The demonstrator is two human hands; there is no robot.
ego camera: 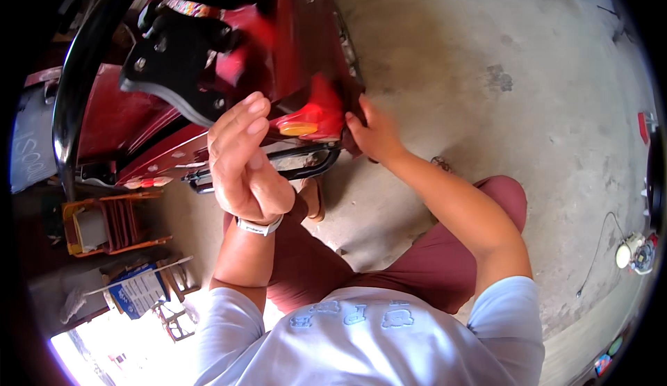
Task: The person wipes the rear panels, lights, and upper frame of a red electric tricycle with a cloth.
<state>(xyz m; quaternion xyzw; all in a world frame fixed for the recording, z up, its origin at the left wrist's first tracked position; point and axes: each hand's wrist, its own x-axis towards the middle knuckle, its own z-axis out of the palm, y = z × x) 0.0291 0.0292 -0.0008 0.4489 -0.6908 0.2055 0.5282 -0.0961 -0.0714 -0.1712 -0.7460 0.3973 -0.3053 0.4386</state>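
Note:
A red vehicle (pixel 292 42) with glossy painted panels stands before me at the upper left. At its near corner is a red tail light (pixel 323 104) with an amber lens (pixel 298 128). My right hand (pixel 378 138), slightly blurred, grips a dark red cloth (pixel 352 143) against the corner beside the light. My left hand (pixel 250 167) is raised in front of the bodywork, fingers loosely bent and nothing visible in them. Behind its fingertips is a black bolted plate (pixel 167 63). A black tubular bar (pixel 312 167) runs low under the light.
A curved black tube (pixel 65 110) arches at the left. Folded chairs (pixel 117 222) and a blue printed box (pixel 138 289) are at lower left. Concrete floor (pixel 469 37) extends to the right, where a small device with a cable (pixel 637 253) lies. A sandalled foot (pixel 312 198) shows below the bar.

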